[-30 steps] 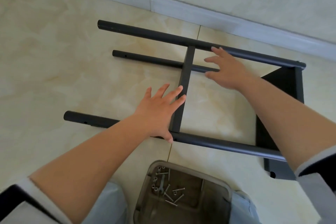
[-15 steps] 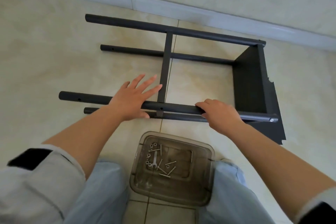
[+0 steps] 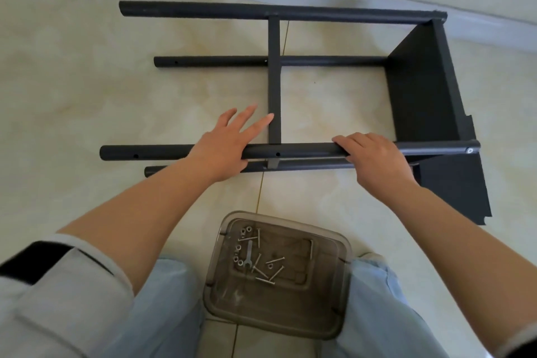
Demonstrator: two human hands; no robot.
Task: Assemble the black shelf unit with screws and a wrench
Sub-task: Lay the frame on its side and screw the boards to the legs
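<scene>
- Head view: the black shelf unit point(image 3: 418, 90) lies on its side on the tiled floor point(image 3: 72, 96), its flat shelf panel out past the right hand and its four tubes running leftward.
- The left hand point(image 3: 229, 142) rests on the near upper tube point(image 3: 305, 151), palm on the tube with the fingers straight and spread, reaching over it; the thumb tucks under the tube's near side. The fingertips end just left of the crossbar point(image 3: 274, 78), which joins the near upper tube to the far tube point(image 3: 276, 12).
- The right hand point(image 3: 374, 160) grips the same near upper tube further along, fingers curled over its top, close to the shelf panel end.
- A lower tube point(image 3: 305, 166) runs just beneath both hands; another tube point(image 3: 212, 61) lies beyond the fingertips.
- A screw head point(image 3: 468, 150) shows at the tube end, right of the right hand's fingers.
- Nearer than both wrists, between the knees, sits a clear tray point(image 3: 334, 325) holding loose screws point(image 3: 266, 279), washers or nuts, and a small wrench point(image 3: 249, 253).
</scene>
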